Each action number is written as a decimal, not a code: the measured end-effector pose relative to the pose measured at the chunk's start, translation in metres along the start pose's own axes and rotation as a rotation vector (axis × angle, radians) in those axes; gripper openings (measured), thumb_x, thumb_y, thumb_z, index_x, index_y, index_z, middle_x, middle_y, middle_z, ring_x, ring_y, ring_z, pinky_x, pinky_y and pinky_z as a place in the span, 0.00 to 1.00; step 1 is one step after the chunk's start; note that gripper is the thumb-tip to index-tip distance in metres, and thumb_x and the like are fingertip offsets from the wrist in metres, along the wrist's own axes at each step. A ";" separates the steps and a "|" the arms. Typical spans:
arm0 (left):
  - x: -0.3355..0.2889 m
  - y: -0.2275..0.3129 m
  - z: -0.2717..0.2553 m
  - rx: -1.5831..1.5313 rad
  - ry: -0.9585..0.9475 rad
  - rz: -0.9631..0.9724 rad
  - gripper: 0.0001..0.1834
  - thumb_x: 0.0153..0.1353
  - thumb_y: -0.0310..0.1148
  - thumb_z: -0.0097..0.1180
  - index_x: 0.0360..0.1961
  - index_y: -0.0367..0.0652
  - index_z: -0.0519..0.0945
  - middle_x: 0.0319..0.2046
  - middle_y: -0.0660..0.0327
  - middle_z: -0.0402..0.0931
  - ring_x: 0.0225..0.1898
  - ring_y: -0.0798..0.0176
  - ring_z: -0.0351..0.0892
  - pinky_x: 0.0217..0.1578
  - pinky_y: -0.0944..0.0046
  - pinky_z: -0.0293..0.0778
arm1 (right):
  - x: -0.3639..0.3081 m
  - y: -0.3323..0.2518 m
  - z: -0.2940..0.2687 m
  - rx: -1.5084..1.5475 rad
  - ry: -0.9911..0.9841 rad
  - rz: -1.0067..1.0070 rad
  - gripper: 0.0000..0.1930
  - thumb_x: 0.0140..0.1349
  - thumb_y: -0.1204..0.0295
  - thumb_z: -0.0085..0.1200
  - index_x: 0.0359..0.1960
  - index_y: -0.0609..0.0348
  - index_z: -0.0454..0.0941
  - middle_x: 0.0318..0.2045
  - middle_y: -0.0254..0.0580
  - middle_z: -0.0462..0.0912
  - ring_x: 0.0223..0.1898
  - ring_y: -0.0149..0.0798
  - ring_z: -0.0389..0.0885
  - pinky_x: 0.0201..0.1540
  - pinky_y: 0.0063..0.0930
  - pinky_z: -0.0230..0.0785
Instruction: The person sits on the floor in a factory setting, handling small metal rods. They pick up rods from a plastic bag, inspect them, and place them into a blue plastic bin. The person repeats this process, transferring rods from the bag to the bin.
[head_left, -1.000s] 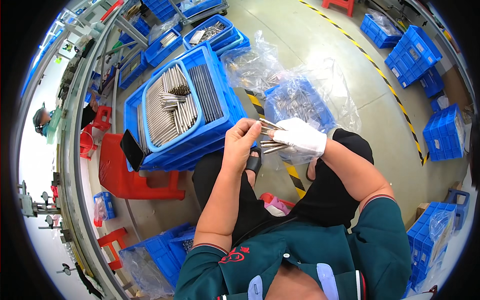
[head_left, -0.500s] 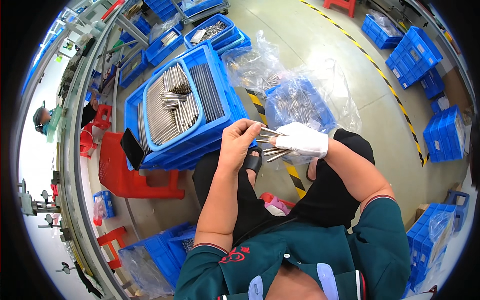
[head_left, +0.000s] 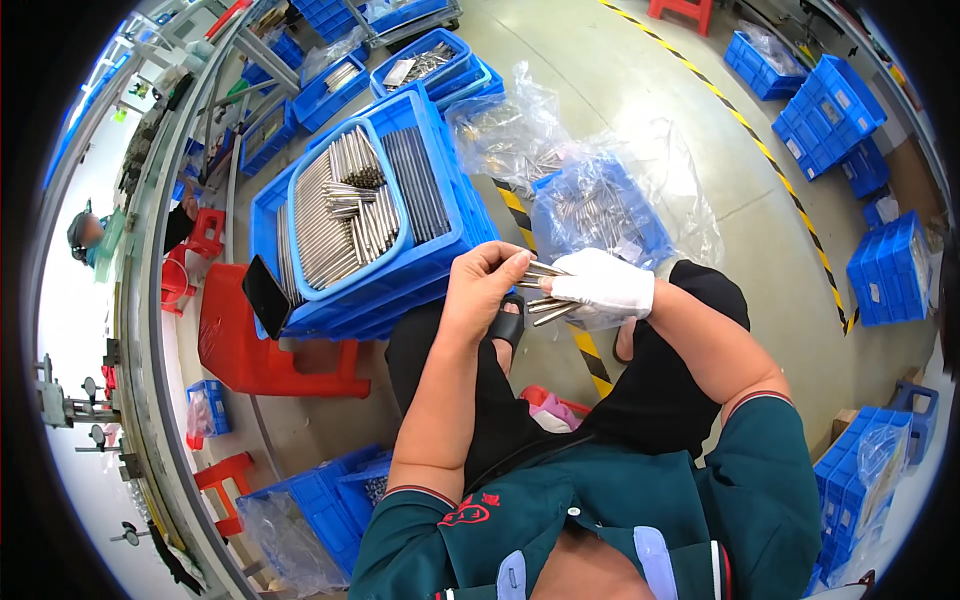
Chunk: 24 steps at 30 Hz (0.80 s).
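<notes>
My gloved right hand (head_left: 606,284) is closed round several shiny metal rods (head_left: 553,306), whose ends poke out toward the left. Bare, my left hand (head_left: 484,280) pinches the tips of some of those rods between thumb and fingers. Just beyond both hands, a plastic-lined blue crate (head_left: 655,232) on the floor holds a loose heap of similar rods (head_left: 590,205). To the left, a light-blue tray (head_left: 400,243) filled with neatly laid metal rods (head_left: 325,225) rests on a stack of blue crates (head_left: 462,215). Darker rods (head_left: 412,185) lie beside that tray.
A black phone-like slab (head_left: 266,297) leans at the stack's near corner, above a red stool (head_left: 230,345). More blue crates (head_left: 828,105) line the right side. Clear plastic bags (head_left: 505,120) spread past the stack. A person (head_left: 85,235) is at the far left behind a metal frame.
My left hand has shifted slightly to the right along the rods, closer to the glove. The rods in my right hand have moved a little; the crates stay put.
</notes>
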<state>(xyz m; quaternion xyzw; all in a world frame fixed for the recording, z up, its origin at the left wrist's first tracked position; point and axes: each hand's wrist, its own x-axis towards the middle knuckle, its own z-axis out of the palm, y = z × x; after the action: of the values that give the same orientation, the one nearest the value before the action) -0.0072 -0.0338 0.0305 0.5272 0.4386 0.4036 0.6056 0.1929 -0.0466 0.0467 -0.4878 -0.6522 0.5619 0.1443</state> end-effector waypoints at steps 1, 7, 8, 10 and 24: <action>-0.001 0.001 0.000 0.084 0.056 0.027 0.09 0.60 0.33 0.58 0.34 0.36 0.81 0.25 0.66 0.76 0.28 0.75 0.71 0.31 0.72 0.70 | 0.002 0.003 -0.001 0.042 -0.005 -0.012 0.19 0.61 0.55 0.53 0.30 0.63 0.76 0.22 0.36 0.75 0.25 0.29 0.67 0.30 0.28 0.63; -0.001 0.001 0.002 -0.182 0.163 0.183 0.10 0.68 0.35 0.47 0.35 0.40 0.74 0.30 0.63 0.76 0.30 0.73 0.71 0.34 0.73 0.69 | -0.003 -0.011 -0.007 0.447 0.092 0.046 0.14 0.62 0.60 0.53 0.31 0.60 0.75 0.21 0.28 0.71 0.23 0.22 0.64 0.23 0.21 0.58; 0.001 -0.006 0.006 -0.423 0.155 0.115 0.11 0.69 0.37 0.45 0.35 0.41 0.74 0.33 0.61 0.76 0.33 0.69 0.73 0.37 0.68 0.71 | -0.001 -0.008 -0.004 0.401 0.127 0.003 0.15 0.62 0.60 0.53 0.32 0.61 0.75 0.22 0.29 0.71 0.24 0.23 0.65 0.25 0.21 0.60; 0.006 -0.016 0.008 -0.798 0.098 0.046 0.13 0.70 0.40 0.42 0.35 0.43 0.72 0.39 0.56 0.75 0.40 0.62 0.75 0.41 0.60 0.73 | 0.002 -0.015 0.007 0.148 0.256 -0.096 0.17 0.59 0.58 0.55 0.34 0.63 0.75 0.24 0.34 0.75 0.25 0.28 0.70 0.28 0.25 0.65; -0.006 -0.019 -0.012 -0.304 0.283 0.217 0.13 0.70 0.38 0.41 0.34 0.40 0.71 0.31 0.62 0.76 0.31 0.72 0.72 0.36 0.70 0.70 | 0.023 -0.081 -0.013 -0.592 -0.005 -0.229 0.16 0.58 0.61 0.53 0.40 0.61 0.73 0.30 0.55 0.77 0.35 0.56 0.76 0.39 0.39 0.68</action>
<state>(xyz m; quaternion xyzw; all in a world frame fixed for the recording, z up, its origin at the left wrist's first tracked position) -0.0196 -0.0381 0.0120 0.4123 0.3941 0.5975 0.5636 0.1524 -0.0118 0.1135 -0.4305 -0.8386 0.3289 0.0568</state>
